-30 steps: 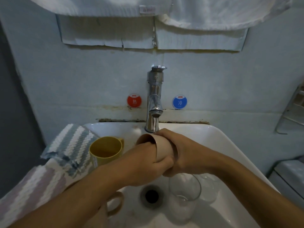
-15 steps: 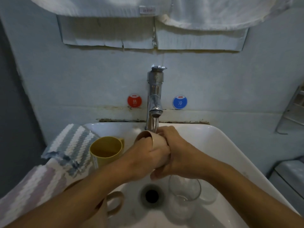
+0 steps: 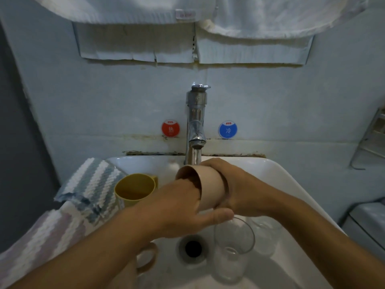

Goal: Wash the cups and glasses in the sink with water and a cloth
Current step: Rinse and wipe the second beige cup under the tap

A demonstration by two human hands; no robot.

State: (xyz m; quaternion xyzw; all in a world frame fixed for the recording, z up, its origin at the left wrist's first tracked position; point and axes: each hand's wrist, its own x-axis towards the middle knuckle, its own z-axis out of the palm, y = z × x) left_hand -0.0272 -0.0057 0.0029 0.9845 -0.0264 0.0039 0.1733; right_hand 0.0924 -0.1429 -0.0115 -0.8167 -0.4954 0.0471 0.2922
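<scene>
From the head camera, a beige cup (image 3: 210, 189) lies tipped on its side under the tap (image 3: 195, 130) over the white sink (image 3: 277, 176), its mouth facing left. The right hand (image 3: 235, 190) wraps around its base, while the left hand (image 3: 183, 207) has fingers inside the mouth and thumb beneath. A yellow cup (image 3: 134, 189) stands left beside a striped cloth (image 3: 91, 184), with two clear glasses (image 3: 233, 247) near the drain (image 3: 192, 249).

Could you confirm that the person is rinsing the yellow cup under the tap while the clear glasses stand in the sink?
Not quite: the head view shows the hands holding the beige cup under the tap. The yellow cup stands untouched at the sink's left. The clear glasses do stand in the sink.
</scene>
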